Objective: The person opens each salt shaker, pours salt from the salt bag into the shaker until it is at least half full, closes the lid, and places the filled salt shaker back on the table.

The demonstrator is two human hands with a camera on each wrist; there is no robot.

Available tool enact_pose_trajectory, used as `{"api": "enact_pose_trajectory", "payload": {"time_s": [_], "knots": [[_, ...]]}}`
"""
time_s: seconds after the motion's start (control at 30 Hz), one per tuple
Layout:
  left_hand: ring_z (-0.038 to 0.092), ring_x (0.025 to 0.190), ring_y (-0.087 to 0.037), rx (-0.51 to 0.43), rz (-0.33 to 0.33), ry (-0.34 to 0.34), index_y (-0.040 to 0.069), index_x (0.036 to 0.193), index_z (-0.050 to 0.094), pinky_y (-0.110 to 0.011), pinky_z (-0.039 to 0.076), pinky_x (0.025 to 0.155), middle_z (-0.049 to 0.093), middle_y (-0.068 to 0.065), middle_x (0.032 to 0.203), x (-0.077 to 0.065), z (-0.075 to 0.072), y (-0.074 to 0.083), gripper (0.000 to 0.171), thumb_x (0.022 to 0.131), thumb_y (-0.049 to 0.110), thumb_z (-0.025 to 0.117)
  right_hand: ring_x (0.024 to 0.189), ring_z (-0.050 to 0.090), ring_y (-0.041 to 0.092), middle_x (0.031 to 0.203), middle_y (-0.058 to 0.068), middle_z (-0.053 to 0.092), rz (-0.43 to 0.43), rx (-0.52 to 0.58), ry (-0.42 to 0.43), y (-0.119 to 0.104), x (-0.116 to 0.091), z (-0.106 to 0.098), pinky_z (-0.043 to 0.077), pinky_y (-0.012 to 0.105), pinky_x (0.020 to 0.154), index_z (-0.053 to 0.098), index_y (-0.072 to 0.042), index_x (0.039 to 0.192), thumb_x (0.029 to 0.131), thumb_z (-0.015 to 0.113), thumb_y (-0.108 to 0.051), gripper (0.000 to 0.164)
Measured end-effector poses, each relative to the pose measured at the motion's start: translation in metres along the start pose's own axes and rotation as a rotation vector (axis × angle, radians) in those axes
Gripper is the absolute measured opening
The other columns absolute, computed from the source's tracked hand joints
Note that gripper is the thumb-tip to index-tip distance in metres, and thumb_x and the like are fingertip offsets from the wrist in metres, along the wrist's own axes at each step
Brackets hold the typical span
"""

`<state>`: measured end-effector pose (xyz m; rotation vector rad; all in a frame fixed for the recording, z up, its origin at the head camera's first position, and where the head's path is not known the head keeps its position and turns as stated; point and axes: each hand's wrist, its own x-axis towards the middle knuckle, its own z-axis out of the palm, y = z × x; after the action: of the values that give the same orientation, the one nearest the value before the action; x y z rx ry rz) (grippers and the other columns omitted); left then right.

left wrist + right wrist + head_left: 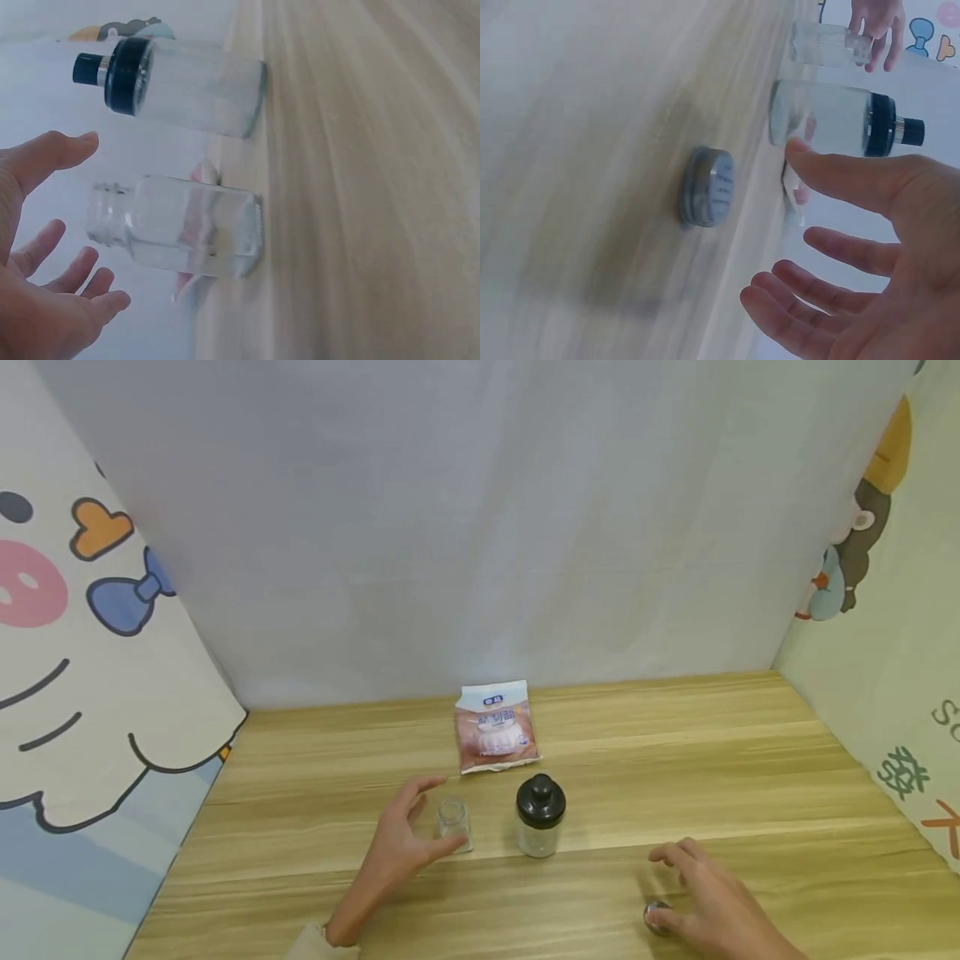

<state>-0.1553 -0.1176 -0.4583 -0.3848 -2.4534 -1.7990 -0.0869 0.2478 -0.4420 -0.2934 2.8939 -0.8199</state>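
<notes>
Glass jar [453, 821] beside spread, empty hands [396, 843].

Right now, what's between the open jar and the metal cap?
The black-lidded jar stands between the open jar and the metal cap, plus bare table, in the head view.

Small clear jar [453, 822], uncapped and empty, upright on the bench [675, 760] just left of the black-capped bottle [540, 817]. Round metal lid [657, 917] lying flat, well apart to the right.
</notes>
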Motion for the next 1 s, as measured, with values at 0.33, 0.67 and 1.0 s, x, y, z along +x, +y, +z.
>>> {"api": "enact_pose_trajectory", "payload": {"time_s": [0.33,0.67,1.0], "knots": [[0.042,0.128,-0.032,-0.046,0.115,0.05,0.002,0.131,0.047,-0.034,0.033,0.108,0.048,-0.015,0.133,0.003,0.01,0.024,0.084,0.058,0.002,0.088,0.082,0.054,0.015,0.105,0.004,0.059,-0.203,-0.023,0.355,-0.019,0.012,-0.023,0.048,0.023,0.054,0.059,-0.006,0.112,0.059,0.089,-0.016,0.062],[0.038,0.13,-0.032,-0.143,0.112,-0.094,0.007,0.136,0.043,-0.037,0.04,0.103,0.042,-0.011,0.14,0.007,0.032,0.032,0.086,0.062,0.001,0.086,0.079,0.05,0.009,0.105,0.001,0.057,-0.21,0.013,0.4,-0.032,0.023,-0.036,0.044,0.02,0.051,0.058,-0.011,0.117,0.066,0.087,-0.023,0.061],[0.044,0.124,-0.037,-0.167,0.084,-0.122,-0.001,0.131,0.045,-0.043,0.046,0.097,0.046,-0.02,0.133,0.008,0.058,0.024,0.079,0.063,0.001,0.085,0.079,0.053,0.012,0.106,0.002,0.059,-0.258,0.027,0.389,-0.046,0.039,-0.042,0.047,0.021,0.052,0.058,-0.011,0.119,0.066,0.086,-0.024,0.061]]}}
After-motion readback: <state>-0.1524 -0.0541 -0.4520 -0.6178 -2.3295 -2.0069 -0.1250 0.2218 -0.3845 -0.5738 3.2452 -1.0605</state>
